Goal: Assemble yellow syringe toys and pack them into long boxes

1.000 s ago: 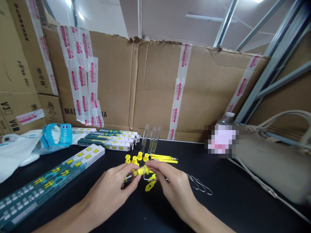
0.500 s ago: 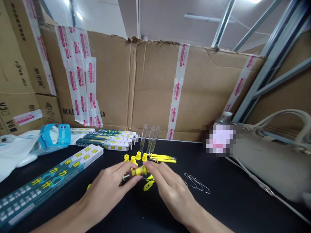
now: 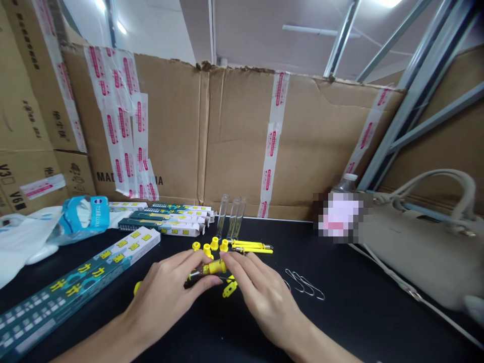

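My left hand (image 3: 170,287) and my right hand (image 3: 257,292) meet over a black table (image 3: 359,312), both pinching a small yellow piece with a dark metal end (image 3: 209,268). The left thumb and forefinger close on its left end; the right fingertips press its right end. A loose yellow clip (image 3: 229,289) lies just below it, between the hands. Beyond the fingers stand several yellow caps (image 3: 209,246), two yellow rods (image 3: 251,247) and three clear tubes (image 3: 230,218).
Wire hooks (image 3: 304,285) lie right of my right hand. Long green printed boxes (image 3: 75,282) lie at left, a stack of smaller ones (image 3: 166,217) behind. Blue-white plastic bags (image 3: 56,227) sit far left, a beige handbag (image 3: 423,252) at right, a taped cardboard wall (image 3: 234,141) behind.
The hands have sunk slightly toward the table with the yellow piece still pinched between them; the right fingers now lie flatter. The view has shifted a little.
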Motion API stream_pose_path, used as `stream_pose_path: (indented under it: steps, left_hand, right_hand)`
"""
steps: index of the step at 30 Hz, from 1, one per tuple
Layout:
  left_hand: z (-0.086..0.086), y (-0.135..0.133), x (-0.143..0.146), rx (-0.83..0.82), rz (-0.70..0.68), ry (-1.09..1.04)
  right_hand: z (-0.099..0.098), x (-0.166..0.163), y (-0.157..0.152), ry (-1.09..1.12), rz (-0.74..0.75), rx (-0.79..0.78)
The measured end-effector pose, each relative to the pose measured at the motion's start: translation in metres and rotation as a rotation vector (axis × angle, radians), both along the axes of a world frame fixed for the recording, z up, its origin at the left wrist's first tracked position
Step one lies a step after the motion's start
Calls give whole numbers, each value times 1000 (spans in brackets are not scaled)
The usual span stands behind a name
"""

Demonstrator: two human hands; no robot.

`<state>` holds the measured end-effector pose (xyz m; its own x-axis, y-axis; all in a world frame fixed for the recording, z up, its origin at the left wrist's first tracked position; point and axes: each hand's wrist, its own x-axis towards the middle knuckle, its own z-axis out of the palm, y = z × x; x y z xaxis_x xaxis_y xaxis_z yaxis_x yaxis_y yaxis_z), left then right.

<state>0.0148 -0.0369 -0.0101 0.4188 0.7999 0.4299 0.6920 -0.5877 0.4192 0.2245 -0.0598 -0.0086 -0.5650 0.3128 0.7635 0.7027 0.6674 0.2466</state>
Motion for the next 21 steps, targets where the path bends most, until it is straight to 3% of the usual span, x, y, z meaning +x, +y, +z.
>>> stream_pose_path:
  steps: [5, 11, 16, 21]
  left_hand:
    - [-2, -1, 2, 19, 4, 40]
    - [-6, -5, 6, -109, -59, -37]
    - [-8, -9, 8, -25, -40, 15]
    - [-9, -16, 8, 107, -49, 102]
  right_hand:
    - [-4, -7, 0, -4, -19, -23]
    - [-19, -7, 6, 98, -22, -325]
    - [-27, -3, 10, 202, 64, -439]
    - [-32, -3, 13, 283, 155, -420]
